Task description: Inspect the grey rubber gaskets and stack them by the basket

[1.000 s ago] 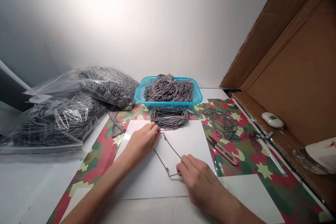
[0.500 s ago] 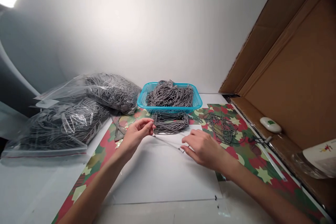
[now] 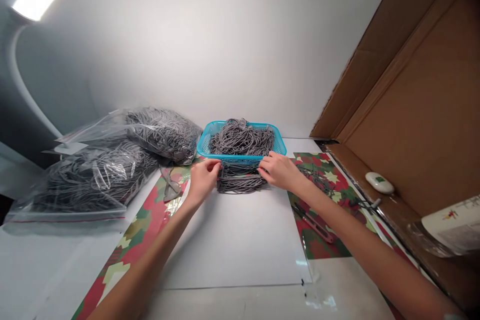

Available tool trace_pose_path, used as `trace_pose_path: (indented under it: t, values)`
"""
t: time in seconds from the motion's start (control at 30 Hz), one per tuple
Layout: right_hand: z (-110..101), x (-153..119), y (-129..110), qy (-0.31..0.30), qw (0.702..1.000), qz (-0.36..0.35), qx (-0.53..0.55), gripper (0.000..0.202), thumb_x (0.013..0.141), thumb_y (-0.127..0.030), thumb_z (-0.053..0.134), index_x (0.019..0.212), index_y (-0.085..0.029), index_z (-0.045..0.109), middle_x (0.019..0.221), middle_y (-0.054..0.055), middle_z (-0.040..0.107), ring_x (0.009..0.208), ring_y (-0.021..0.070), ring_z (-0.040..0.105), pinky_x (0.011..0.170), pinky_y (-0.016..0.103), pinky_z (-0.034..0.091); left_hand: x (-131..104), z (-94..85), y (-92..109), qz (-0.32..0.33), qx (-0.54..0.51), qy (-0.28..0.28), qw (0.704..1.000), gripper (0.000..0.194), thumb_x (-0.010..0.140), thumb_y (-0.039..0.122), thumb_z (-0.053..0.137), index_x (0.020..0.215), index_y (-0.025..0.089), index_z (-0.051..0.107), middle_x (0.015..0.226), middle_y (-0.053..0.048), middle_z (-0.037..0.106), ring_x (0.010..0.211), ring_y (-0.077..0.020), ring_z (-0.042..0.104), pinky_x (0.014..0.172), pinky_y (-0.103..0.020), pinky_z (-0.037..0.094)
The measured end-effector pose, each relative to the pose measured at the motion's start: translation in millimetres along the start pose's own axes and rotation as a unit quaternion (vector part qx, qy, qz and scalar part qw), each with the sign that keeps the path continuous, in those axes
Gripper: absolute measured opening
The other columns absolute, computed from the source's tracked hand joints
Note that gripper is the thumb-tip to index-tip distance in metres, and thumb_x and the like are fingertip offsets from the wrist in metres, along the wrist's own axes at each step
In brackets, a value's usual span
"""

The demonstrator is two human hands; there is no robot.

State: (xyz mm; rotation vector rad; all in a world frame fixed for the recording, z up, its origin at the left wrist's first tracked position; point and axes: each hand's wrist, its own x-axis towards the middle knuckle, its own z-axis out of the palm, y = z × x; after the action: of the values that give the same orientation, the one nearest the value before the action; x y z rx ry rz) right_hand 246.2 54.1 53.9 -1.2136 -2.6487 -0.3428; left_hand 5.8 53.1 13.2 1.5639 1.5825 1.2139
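Note:
A flat stack of grey elastic-looking cords (image 3: 242, 186) lies at the top of a white sheet (image 3: 240, 240), just in front of the blue basket. My left hand (image 3: 202, 180) is at the stack's left end, thumb and fingertips pinched together. At the right end is my right hand (image 3: 279, 172), its fingers also closed in a pinch. A single thin grey cord appears to run between them across the stack, though it is hard to separate from the cords beneath. The fingertips hide both ends.
The blue basket (image 3: 279, 147) holds a heap of grey cords. Clear bags (image 3: 93, 175) full of cords sit left. Loose cords (image 3: 318, 180) and a slim red-handled tool (image 3: 318, 227) lie right, near a white oval object (image 3: 379, 183) and cardboard (image 3: 412, 85).
Both hands have moved forward from above the white sheet to the stack, with the thin cord between them. The red-handled tool has come into view. The camera view has shifted slightly.

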Motion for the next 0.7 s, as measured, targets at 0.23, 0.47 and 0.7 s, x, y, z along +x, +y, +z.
trace_pose_path:
  t: [0.23, 0.47, 0.7]
  values:
    - [4, -15, -11, -0.006, 0.997, 0.026, 0.07, 0.02, 0.094, -0.016, 0.052, 0.088, -0.015, 0.07, 0.091, 0.009, 0.072, 0.085, 0.0208, 0.059, 0.076, 0.032, 0.042, -15, -1.4, -6, 0.152, 0.169, 0.029, 0.973, 0.022, 0.091, 0.027, 0.051, 0.101, 0.017, 0.067, 0.106, -0.011, 0.065, 0.098, -0.0243, 0.06, 0.092, -0.044, 0.047]
    - [20, -30, -15, 0.038, 0.977, 0.11, 0.177, 0.023, 0.092, -0.019, 0.055, 0.11, -0.015, 0.068, 0.126, 0.012, 0.064, 0.105, 0.0215, 0.064, 0.09, 0.034, 0.05, -21, -2.9, -11, 0.252, 0.254, -0.047, 0.933, 0.031, 0.091, 0.03, 0.045, 0.108, 0.022, 0.07, 0.116, -0.009, 0.072, 0.113, -0.0329, 0.054, 0.097, -0.053, 0.042]
    - [25, -53, -23, 0.13, 0.943, 0.165, 0.257, 0.029, 0.09, -0.018, 0.053, 0.116, -0.02, 0.066, 0.131, 0.012, 0.06, 0.102, 0.0196, 0.066, 0.088, 0.033, 0.054, -21, -3.3, -22, 0.273, 0.29, -0.035, 0.917, 0.037, 0.094, 0.034, 0.039, 0.114, 0.02, 0.068, 0.123, -0.011, 0.069, 0.119, -0.0347, 0.052, 0.098, -0.054, 0.04]
